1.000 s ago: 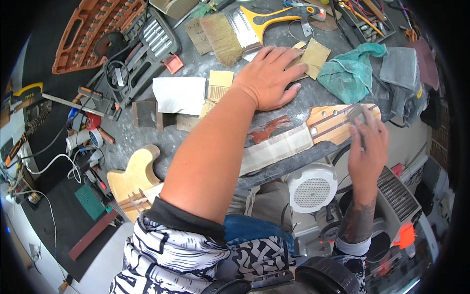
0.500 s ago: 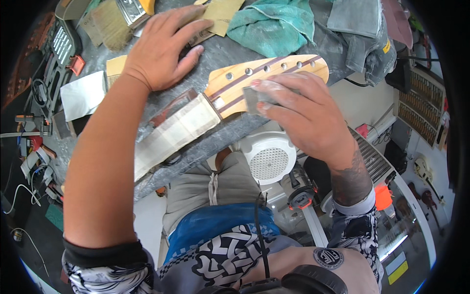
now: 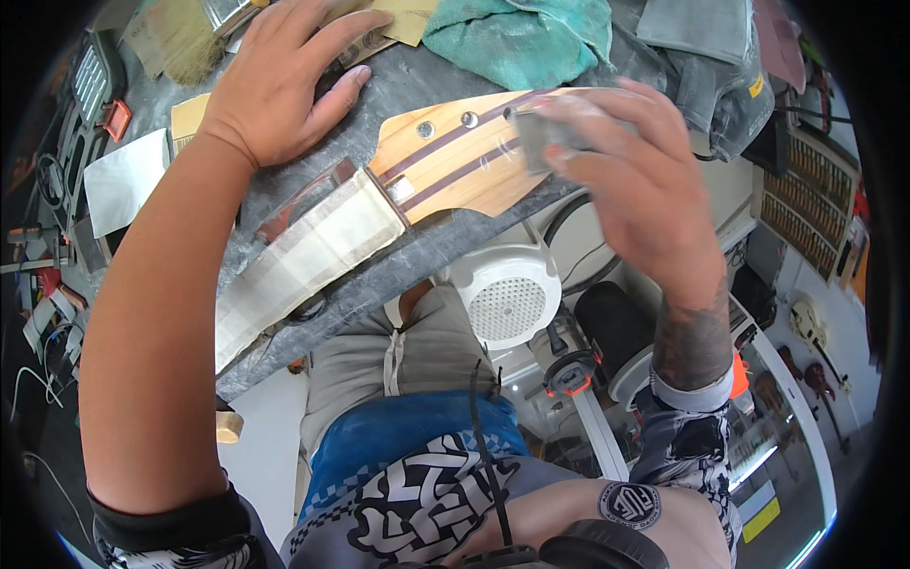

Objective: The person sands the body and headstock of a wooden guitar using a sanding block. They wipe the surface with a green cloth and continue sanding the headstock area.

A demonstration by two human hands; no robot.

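A pale wooden guitar headstock (image 3: 445,161) with dark stripes and a row of round holes lies on the grey, dusty bench. Its neck (image 3: 313,256) is wrapped in whitish tape and runs toward the lower left. My right hand (image 3: 640,171), blurred by motion, presses a grey sanding pad (image 3: 534,142) on the headstock's face near its far end, covering part of that end. Fingers apart, my left hand (image 3: 275,90) rests on the bench beyond the neck, its fingertips beside a tan piece of sandpaper (image 3: 406,21).
A teal cloth (image 3: 521,43) lies behind the headstock, with grey cloth (image 3: 725,104) to its right. At the far left are a wide brush (image 3: 190,47) and a white sheet (image 3: 126,180). A white stool (image 3: 507,299) stands below the bench's near edge.
My right hand has slid the sanding pad rightward along the headstock, baring the part near the neck. The whole view has shifted slightly; my left hand keeps its place on the bench.
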